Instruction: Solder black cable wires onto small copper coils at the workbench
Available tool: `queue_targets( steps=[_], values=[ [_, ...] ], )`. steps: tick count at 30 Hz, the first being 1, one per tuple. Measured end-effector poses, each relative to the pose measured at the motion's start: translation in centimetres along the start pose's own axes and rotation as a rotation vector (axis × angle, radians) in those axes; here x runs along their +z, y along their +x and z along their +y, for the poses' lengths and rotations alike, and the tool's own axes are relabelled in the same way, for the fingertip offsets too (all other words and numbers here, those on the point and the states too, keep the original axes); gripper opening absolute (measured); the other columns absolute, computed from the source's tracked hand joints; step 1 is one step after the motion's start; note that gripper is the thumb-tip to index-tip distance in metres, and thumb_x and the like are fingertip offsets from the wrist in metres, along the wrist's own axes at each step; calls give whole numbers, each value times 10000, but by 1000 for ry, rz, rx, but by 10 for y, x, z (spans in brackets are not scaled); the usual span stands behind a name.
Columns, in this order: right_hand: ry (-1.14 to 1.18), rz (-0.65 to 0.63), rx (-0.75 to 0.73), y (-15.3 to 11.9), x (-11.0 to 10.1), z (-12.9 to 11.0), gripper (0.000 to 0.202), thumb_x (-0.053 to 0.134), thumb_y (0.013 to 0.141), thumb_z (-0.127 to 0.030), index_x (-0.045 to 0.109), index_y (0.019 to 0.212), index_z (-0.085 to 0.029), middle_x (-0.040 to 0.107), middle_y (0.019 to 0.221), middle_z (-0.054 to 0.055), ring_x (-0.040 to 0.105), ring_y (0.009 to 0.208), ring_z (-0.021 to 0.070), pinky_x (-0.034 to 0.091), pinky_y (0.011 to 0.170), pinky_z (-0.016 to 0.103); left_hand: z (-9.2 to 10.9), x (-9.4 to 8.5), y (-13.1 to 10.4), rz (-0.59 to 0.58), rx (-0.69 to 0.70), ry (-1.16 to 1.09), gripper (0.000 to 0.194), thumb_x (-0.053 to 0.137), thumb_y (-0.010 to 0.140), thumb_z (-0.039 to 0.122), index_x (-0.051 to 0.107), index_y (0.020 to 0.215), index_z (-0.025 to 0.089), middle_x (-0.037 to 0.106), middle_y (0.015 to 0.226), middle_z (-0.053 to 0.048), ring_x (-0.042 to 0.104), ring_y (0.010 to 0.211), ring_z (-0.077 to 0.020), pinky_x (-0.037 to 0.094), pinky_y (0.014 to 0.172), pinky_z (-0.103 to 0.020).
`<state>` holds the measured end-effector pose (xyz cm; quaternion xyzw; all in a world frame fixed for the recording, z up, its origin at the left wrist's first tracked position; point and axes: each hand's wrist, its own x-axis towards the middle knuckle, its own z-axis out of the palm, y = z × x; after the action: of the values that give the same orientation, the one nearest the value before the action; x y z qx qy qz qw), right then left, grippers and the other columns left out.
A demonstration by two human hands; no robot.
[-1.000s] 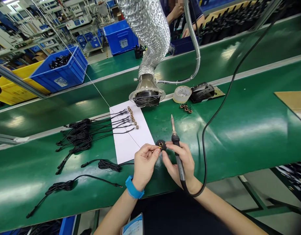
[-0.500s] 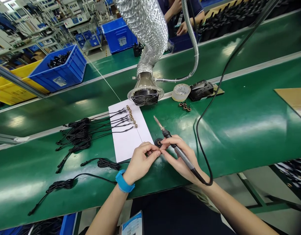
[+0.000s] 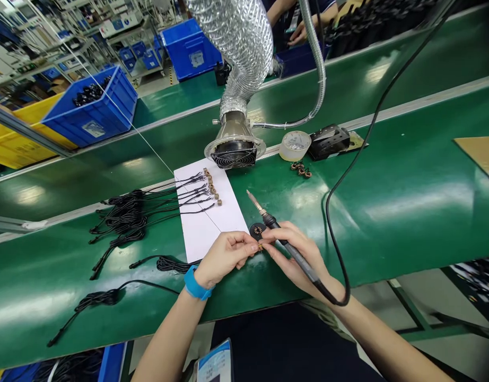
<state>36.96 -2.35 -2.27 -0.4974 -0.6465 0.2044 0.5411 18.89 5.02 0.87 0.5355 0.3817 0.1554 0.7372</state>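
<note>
My right hand (image 3: 298, 254) holds a soldering iron (image 3: 294, 254), its tip pointing up and away to the left. Its thumb and a finger also touch a small brass-coloured part (image 3: 260, 246). My left hand (image 3: 226, 254), with a blue band at the wrist, pinches the other side of that part. Just beyond the fingertips lies a round black piece (image 3: 257, 229) with a ring of small metal pins. White paper (image 3: 200, 239) lies to the left, bearing small brass pieces (image 3: 210, 185) and stripped ends of black cables (image 3: 127, 212).
A silver duct with a fan (image 3: 234, 154) hangs over the table's far side. Behind the iron are a tape roll (image 3: 294, 146), a black metal holder (image 3: 329, 142) and small coiled parts (image 3: 300, 170). Blue bins (image 3: 93, 114) stand beyond; a person's hand shows across.
The view has shifted slightly. Between my fingertips the brass-coloured part now shows more clearly, and the round black piece is less covered by my right hand.
</note>
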Motion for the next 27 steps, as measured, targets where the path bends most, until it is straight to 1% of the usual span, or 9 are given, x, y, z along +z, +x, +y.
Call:
queue_targets(
  steps=[2,5,8,13,16,18,20,23,27],
  values=[
    [-71,85,-84,-4,11,5,340,613,894,-40,629,1147,-267,647,1057,45,664,990,166,560,862,288,-4,3,5,91,2,-108,284,755,795,379,662,802,111,520,640,22,351,466,-37,232,441,-200],
    [-135,126,-147,-7,24,13,405,584,893,-10,618,1203,-268,632,1109,62,662,1032,172,563,882,296,-8,8,13,223,15,-151,215,763,743,302,670,750,109,512,610,30,290,452,-22,165,433,-200],
    [-115,150,-88,-5,27,20,374,610,893,-38,629,1188,-266,643,1103,61,674,1024,178,570,884,311,-12,9,20,325,55,-105,166,751,709,265,689,716,111,536,583,29,255,444,-16,160,437,-200],
    [-28,296,101,-1,16,20,338,602,930,-121,637,1239,-252,708,1001,46,711,912,179,588,839,329,-20,3,30,454,108,-43,156,732,706,281,713,710,126,564,554,24,325,456,-43,241,465,-203],
    [54,367,248,-5,9,20,298,556,971,-201,642,1255,-228,731,929,35,714,733,151,599,698,299,-24,3,35,488,121,-2,150,735,703,280,722,716,130,589,568,14,392,484,-63,288,487,-206],
    [96,412,286,-10,7,22,228,544,980,-239,687,1155,-215,713,783,3,672,595,128,569,580,269,-26,3,36,496,124,24,139,732,705,269,725,720,130,618,595,1,432,506,-74,310,498,-207],
    [121,436,270,-16,6,25,191,538,980,-250,721,1018,-212,659,642,-27,611,492,110,514,490,246,-26,4,38,496,125,41,131,727,711,259,727,723,128,644,622,-12,467,533,-85,330,512,-208],
    [120,422,224,-22,4,28,217,533,973,-248,733,897,-211,623,580,-35,573,453,101,474,462,240,-26,4,39,491,121,55,136,719,725,262,724,720,127,638,615,-12,470,540,-89,331,514,-209],
    [127,395,189,-24,3,28,239,522,967,-244,736,867,-215,623,583,-31,568,457,97,472,481,241,-26,4,39,493,117,60,147,714,737,273,722,724,127,604,586,2,423,514,-78,294,491,-210]
  ],
)
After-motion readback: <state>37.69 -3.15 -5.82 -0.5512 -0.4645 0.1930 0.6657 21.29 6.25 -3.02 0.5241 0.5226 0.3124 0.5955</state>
